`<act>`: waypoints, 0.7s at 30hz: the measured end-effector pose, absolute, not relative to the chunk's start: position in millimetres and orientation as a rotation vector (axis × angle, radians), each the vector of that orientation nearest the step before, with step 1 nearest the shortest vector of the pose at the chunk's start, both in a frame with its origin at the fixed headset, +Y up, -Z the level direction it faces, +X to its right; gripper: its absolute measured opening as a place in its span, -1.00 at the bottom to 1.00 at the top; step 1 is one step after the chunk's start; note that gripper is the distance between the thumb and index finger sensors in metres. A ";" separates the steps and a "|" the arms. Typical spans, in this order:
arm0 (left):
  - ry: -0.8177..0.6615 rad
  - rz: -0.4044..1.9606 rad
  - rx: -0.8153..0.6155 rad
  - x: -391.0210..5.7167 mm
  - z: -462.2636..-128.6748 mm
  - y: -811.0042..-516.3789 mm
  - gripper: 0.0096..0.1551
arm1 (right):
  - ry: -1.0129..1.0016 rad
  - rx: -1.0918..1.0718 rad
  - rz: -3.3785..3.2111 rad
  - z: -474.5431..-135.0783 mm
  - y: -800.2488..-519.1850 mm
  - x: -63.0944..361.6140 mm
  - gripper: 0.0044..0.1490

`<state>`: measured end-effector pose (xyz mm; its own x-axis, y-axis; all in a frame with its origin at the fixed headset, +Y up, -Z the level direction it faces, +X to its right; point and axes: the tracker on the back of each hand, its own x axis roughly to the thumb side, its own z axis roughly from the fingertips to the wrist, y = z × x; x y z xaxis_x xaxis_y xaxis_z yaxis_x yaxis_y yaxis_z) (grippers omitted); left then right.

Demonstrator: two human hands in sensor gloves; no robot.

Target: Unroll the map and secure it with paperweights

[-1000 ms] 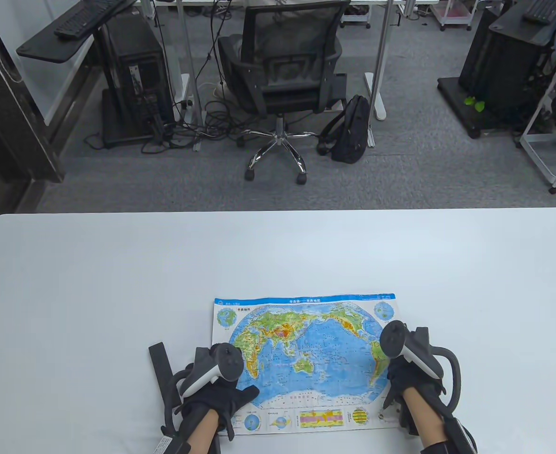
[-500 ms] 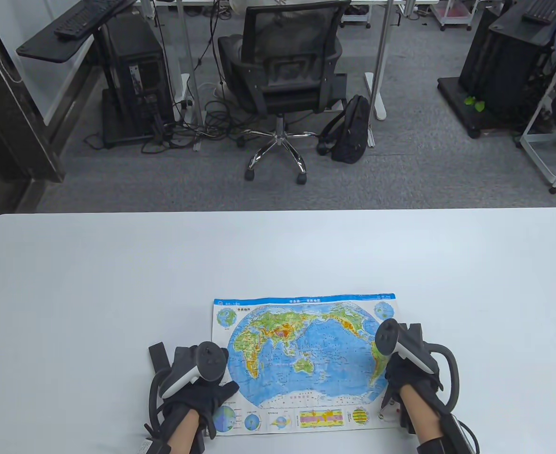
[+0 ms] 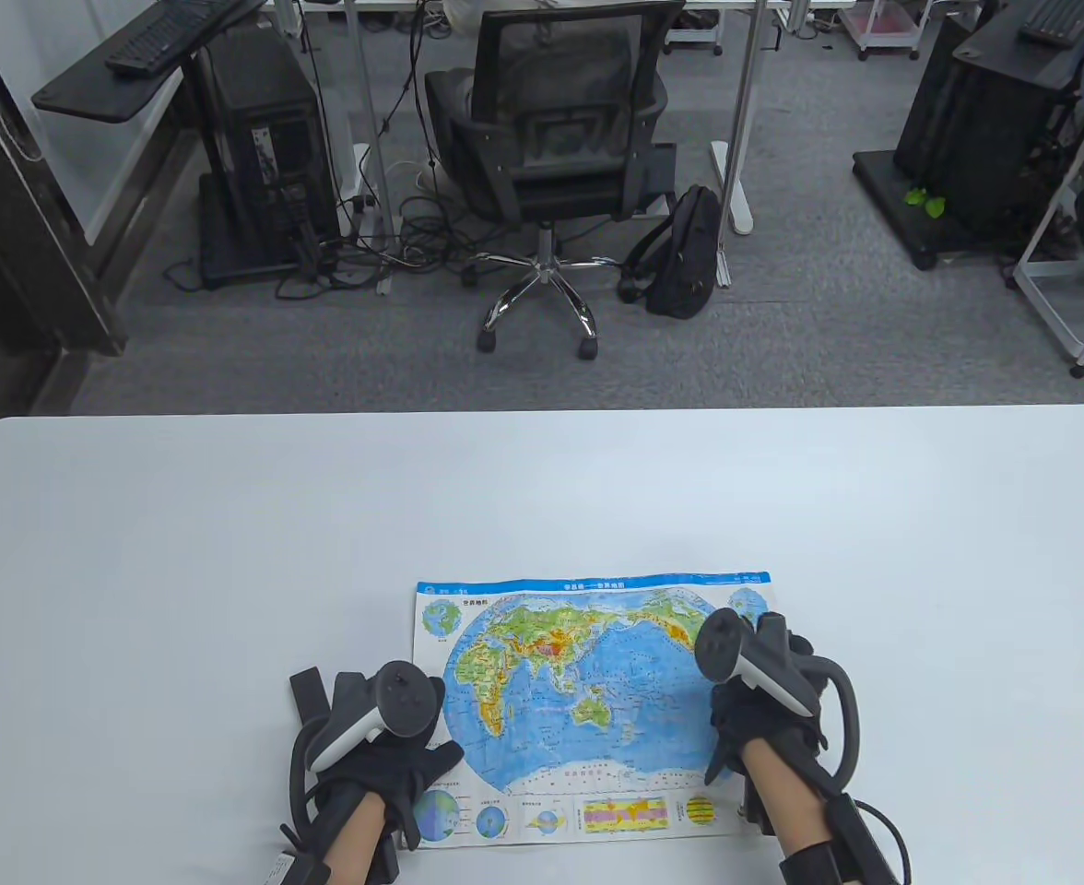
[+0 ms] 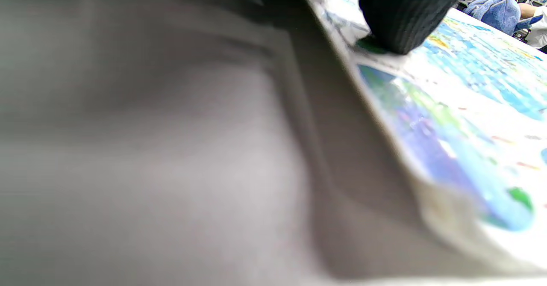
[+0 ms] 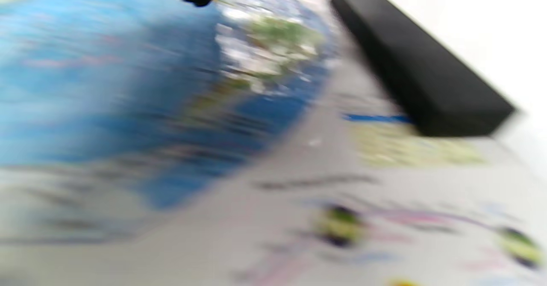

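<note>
Low in the table view the map (image 3: 588,701) lies flat, left hand (image 3: 394,765) pressing its corner, right hand (image 3: 754,728) spread on it beside a black bar (image 5: 419,63); best keep both pressing until weights sit squarely

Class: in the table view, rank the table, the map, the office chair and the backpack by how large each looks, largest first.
1. Table
2. Chair or map: too close to rank; the chair is farther away
3. Backpack
</note>
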<state>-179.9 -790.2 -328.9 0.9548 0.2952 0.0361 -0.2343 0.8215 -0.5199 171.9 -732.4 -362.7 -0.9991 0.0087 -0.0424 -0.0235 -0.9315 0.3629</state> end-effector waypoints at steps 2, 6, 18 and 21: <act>-0.117 0.290 -0.538 -180.6 -329.2 -790.2 -0.14 | 0.609 0.073 3.040 -363.0 -728.8 147.6 0.01; -0.118 0.299 -0.537 -181.3 -329.5 -790.1 -0.15 | 0.720 0.375 2.956 -362.2 -734.1 92.1 0.03; -0.122 0.343 -0.546 -184.3 -331.2 -789.5 -0.17 | 0.952 0.707 2.810 -363.0 -763.2 -11.2 -0.06; -0.124 0.345 -0.544 -184.9 -331.5 -789.3 -0.18 | 0.946 0.685 2.817 -363.8 -768.9 -22.2 -0.10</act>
<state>-184.9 -789.3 -331.5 0.9351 0.3535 0.0251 -0.2881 0.7996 -0.5269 -22.2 -768.9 -363.8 -0.8951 0.2239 0.3856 0.0541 -0.8038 0.5925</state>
